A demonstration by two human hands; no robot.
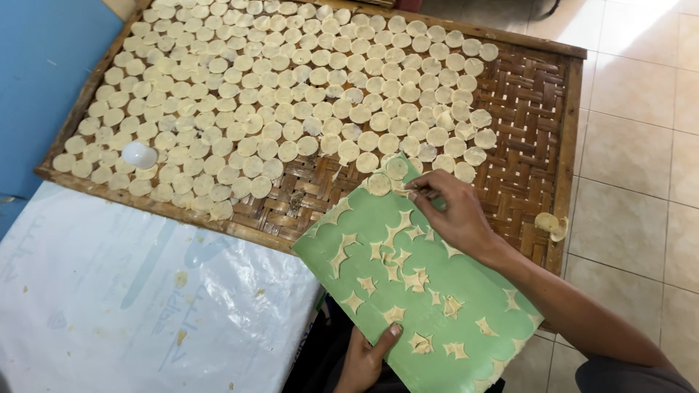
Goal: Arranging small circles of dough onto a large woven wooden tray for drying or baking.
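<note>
Left hand [364, 358]: gripped the near edge of the green sheet [466, 320], thumb on top and fingers hidden beneath, apparently to hold it level and tilted toward the tray
Right hand [453, 211]: reached across the sheet's far corner, fingertips [419, 191] pinched together on a dough round [398, 169] at that corner; the grip looked closed on it, though the contact itself was small and hard to make out
Green sheet: lay half over the tray's near rim, its far corner resting on the weave, likely so rounds could pass straight across; it carried star-shaped dough scraps [397, 269] left between cut circles, and one more round [378, 184] sat just beside the pinched one
Woven tray [531, 109]: a bamboo lattice in a wooden frame, covered over most of its left and middle with pale rounds [277, 94] laid touching or slightly overlapping in rows; the right strip was bare weave
Small white bowl [139, 154]: sat upturned among the rounds near the tray's left end
Stray pieces [547, 223]: two curled rounds lay apart on the bare weave by the right rim
White plastic sheet [131, 291]: spread below the tray, flecked with dough crumbs
Hidden: the worktop under the tray, the sheet's lower corner and the person's body were cut off by the frame
</note>
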